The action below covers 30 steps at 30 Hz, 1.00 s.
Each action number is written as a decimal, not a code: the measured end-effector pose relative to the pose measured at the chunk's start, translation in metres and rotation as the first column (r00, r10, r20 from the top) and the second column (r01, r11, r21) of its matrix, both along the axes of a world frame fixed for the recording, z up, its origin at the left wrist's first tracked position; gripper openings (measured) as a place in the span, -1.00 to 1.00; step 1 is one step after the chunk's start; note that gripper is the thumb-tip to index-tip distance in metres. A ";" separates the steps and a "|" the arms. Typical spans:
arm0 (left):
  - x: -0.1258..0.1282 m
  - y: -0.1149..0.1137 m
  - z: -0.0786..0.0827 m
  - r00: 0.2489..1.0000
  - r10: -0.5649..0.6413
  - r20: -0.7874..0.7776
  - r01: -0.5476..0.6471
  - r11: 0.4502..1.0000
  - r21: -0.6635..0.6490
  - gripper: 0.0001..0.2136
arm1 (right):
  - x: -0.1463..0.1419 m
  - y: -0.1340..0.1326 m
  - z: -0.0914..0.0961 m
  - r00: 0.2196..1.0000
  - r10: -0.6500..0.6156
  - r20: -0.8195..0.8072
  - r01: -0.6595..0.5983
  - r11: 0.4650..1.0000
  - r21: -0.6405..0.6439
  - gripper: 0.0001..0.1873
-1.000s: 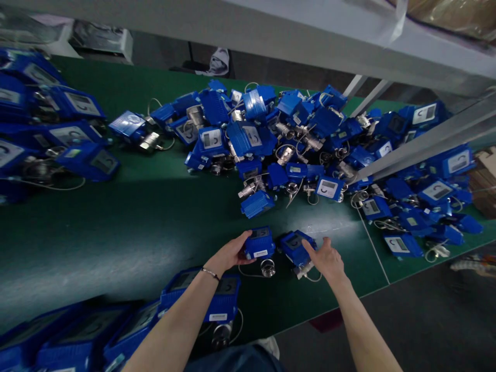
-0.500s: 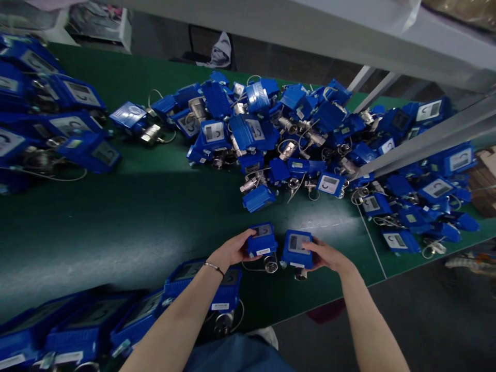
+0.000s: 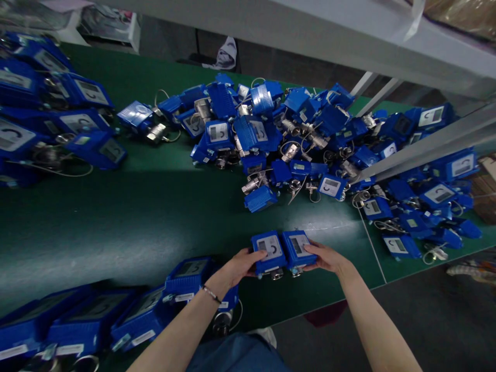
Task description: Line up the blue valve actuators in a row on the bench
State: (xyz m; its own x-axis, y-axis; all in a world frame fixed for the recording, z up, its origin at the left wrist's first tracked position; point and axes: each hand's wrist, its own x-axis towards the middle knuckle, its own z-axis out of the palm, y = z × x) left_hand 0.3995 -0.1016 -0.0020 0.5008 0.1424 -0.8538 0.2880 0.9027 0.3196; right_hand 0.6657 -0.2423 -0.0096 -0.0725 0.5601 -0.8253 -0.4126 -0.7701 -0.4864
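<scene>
1. Blue plastic units with small grey display windows fill the head view. The left hand (image 3: 236, 269) is closed around the left blue unit (image 3: 268, 251), fingers curled over its near edge and thumb on its side.
2. The right hand (image 3: 324, 258) grips the right blue unit (image 3: 297, 249) the same way, fingers wrapped on its outer side. The two units sit pressed side by side, touching, displays facing up, low over the near part of the bench (image 3: 127, 227).
3. Judging progress: a row of like units (image 3: 96, 323) lies lined up along the near left edge, displays up, so a share of the work looks done. The big loose heap (image 3: 302, 139) beyond the hands, tangled with metal fittings and thin wires, looks untouched, so by this view most remains.
4. Another cluster of units (image 3: 50, 124) lies at the far left, well apart from the heap.
5. The bench is covered in a dark green mat, with a thin pale line (image 3: 372, 243) running across it near the right hand; a bare stretch lies between the heap and the near row.
6. Overhead a grey shelf (image 3: 310, 31) spans the view, with slanted metal struts (image 3: 422, 150) coming down on the right. Beyond the bench the room is dim, and a brown stack (image 3: 486, 186) shows at the far right.
</scene>
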 end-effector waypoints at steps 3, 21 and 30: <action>-0.004 -0.045 0.016 0.993 0.018 0.116 -0.038 0.984 0.174 -0.31 | -0.001 -0.041 0.012 0.998 -0.053 -0.027 0.057 0.984 0.167 -0.13; -0.012 -0.103 0.042 0.989 -0.072 -0.131 0.088 0.990 0.115 -0.54 | -0.030 -0.078 0.048 0.997 -0.054 0.059 0.063 0.986 -0.156 -0.48; -0.025 -0.113 0.015 0.930 -0.271 -0.250 0.342 0.885 0.315 -0.48 | -0.041 -0.043 -0.004 0.911 0.262 0.320 -0.113 0.902 -0.417 -0.21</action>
